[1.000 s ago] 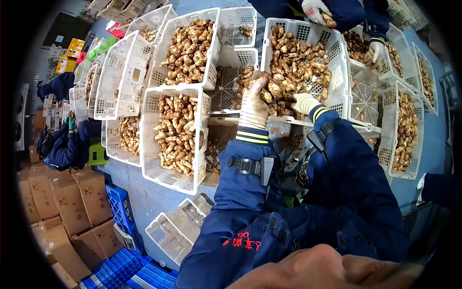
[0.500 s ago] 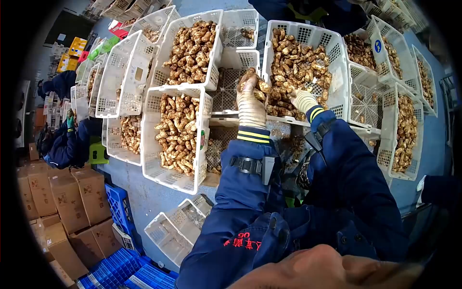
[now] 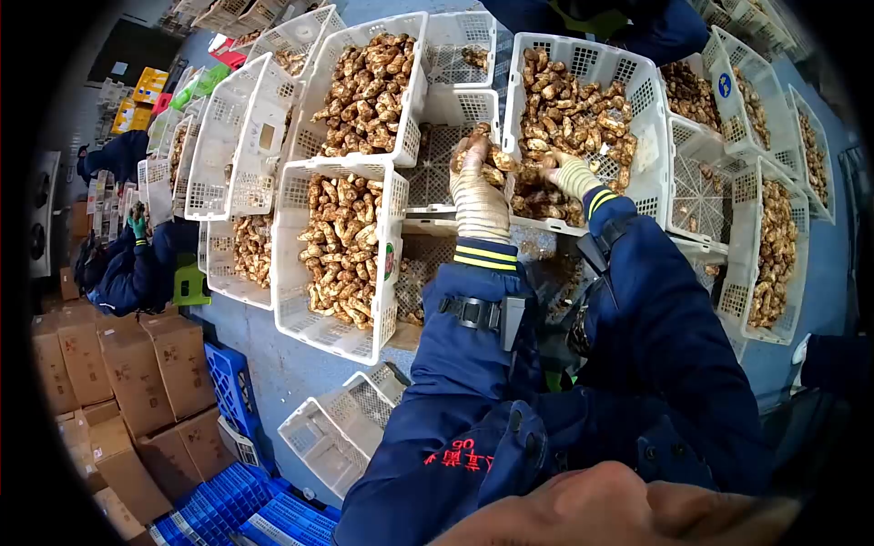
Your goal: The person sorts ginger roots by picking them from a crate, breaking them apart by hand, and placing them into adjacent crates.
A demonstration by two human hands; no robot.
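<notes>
My left hand, in a striped, soiled glove, is closed around a few brown-and-cream mushrooms, which look like matsutake. It is at the left wall of a white plastic crate that holds many such mushrooms. Inside that crate, over its near left part, my right hand has its gloved fingers bent together at a mushroom. How firmly they grip it is hard to see. Under my left hand stands a mostly bare crate with a slatted floor.
To the left are mushroom-filled crates and further crates. More crates stand at right. A co-worker's dark sleeve shows at the far side. Another person sits at left, near cardboard boxes and blue pallets.
My right hand has moved slightly left and away from me, closer to my left hand. The left hand keeps hold of its mushrooms. The whole view has shifted a little.
</notes>
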